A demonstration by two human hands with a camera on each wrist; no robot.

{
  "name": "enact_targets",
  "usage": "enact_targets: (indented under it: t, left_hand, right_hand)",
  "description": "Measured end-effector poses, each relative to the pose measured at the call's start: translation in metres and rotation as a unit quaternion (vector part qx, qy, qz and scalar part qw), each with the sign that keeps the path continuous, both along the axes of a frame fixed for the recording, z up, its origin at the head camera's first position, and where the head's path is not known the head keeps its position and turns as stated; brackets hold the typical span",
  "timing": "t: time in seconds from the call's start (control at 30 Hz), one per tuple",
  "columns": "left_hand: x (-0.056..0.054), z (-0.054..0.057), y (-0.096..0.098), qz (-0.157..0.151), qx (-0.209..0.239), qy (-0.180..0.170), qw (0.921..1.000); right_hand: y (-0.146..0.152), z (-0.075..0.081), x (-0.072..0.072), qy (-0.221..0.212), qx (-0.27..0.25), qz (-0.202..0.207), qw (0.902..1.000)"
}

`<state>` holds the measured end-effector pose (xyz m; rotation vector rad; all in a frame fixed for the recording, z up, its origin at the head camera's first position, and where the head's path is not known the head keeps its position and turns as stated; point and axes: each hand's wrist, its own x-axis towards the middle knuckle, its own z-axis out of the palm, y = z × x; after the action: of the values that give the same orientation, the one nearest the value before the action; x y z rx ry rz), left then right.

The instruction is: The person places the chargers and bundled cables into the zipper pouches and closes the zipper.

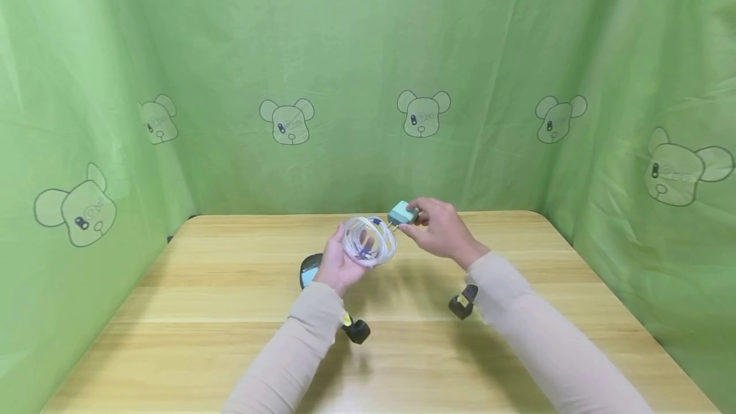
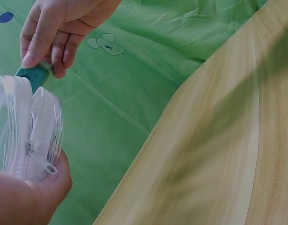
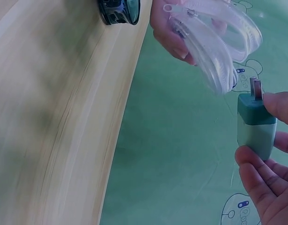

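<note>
My left hand holds a round clear zip pouch with white zip edging, palm turned up beneath it. In the left wrist view the pouch's two halves gape apart near the top, and a zip pull hangs at the side. My right hand pinches a two-tone green charger plug between thumb and fingers. Its two metal prongs point toward the pouch. In the head view the plug is just right of the pouch's rim; whether they touch is unclear.
A dark rounded case with a light blue patch sits on the wooden table, partly hidden behind my left hand. Black wrist-worn devices show below the sleeves. Green curtains with bear drawings enclose the back and sides.
</note>
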<state>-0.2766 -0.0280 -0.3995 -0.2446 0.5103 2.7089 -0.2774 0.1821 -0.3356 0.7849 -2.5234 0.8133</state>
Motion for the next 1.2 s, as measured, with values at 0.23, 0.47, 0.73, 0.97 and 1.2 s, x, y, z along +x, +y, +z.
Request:
enact_targets:
  t: [0.23,0.47,0.73,0.97,1.2]
  left_hand:
    - [-0.001,0.0,0.001,-0.009,0.012,0.011,0.9998]
    - [0.001,0.0,0.002,-0.018,0.018,0.013,0.9996]
    - [0.003,0.001,0.003,-0.026,0.021,0.021,0.9992]
    - [0.004,0.004,0.004,-0.031,0.025,0.022,0.999]
    - [0.006,0.007,0.006,-0.031,0.018,0.023,0.9991]
  right_hand:
    - [-0.005,0.002,0.001,0.013,-0.007,0.007,0.9999]
    - [-0.009,0.0,0.003,0.023,0.001,0.011,0.9997]
    - [-0.013,-0.001,0.004,0.05,0.0,0.024,0.9985]
    - [-0.013,-0.001,0.005,0.048,0.012,0.029,0.9984]
    - [-0.014,-0.003,0.005,0.05,0.02,0.028,0.9982]
